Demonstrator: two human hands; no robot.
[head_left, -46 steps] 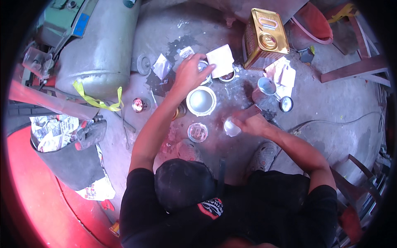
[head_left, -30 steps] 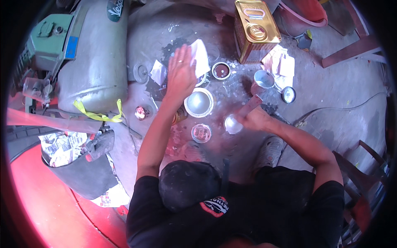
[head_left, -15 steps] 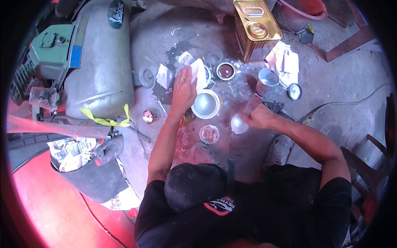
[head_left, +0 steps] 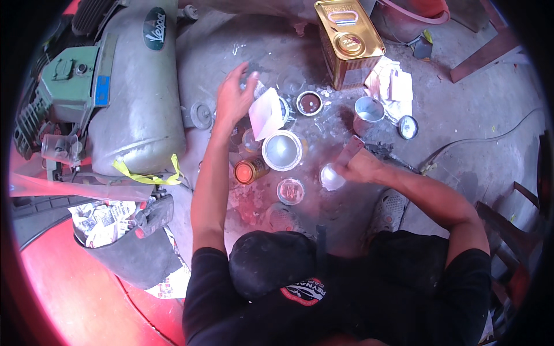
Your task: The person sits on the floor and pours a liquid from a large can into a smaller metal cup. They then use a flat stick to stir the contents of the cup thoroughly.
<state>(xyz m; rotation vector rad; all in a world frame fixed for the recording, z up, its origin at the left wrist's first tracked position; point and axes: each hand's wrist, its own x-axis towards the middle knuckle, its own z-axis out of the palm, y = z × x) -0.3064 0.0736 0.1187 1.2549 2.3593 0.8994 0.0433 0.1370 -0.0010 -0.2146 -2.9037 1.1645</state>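
Note:
My left hand [head_left: 233, 93] is open, fingers spread just left of a white paper sheet [head_left: 264, 115], which lies over a can behind the open pale-filled can [head_left: 282, 151]. My right hand [head_left: 362, 167] holds a flat scraper [head_left: 350, 152] over a round white item [head_left: 330, 177]. Around them stand a small dark-filled tin [head_left: 309, 102], a metal cup [head_left: 369, 109], an orange-topped can [head_left: 245, 172] and a clear round lid [head_left: 290, 191]. A round lid [head_left: 407, 127] lies to the right.
A compressor tank [head_left: 138, 98] and a bin with newspaper [head_left: 121, 248] stand left. A gold tin [head_left: 350, 40], white cloths [head_left: 395, 86] and a pink bucket [head_left: 404, 17] are at the back. Wooden legs [head_left: 479, 60] and a cable [head_left: 479, 135] are right.
My left hand has let go of the white paper and moved up and left, its fingers spreading. The paper now rests lower. My right hand still holds the scraper in nearly the same place.

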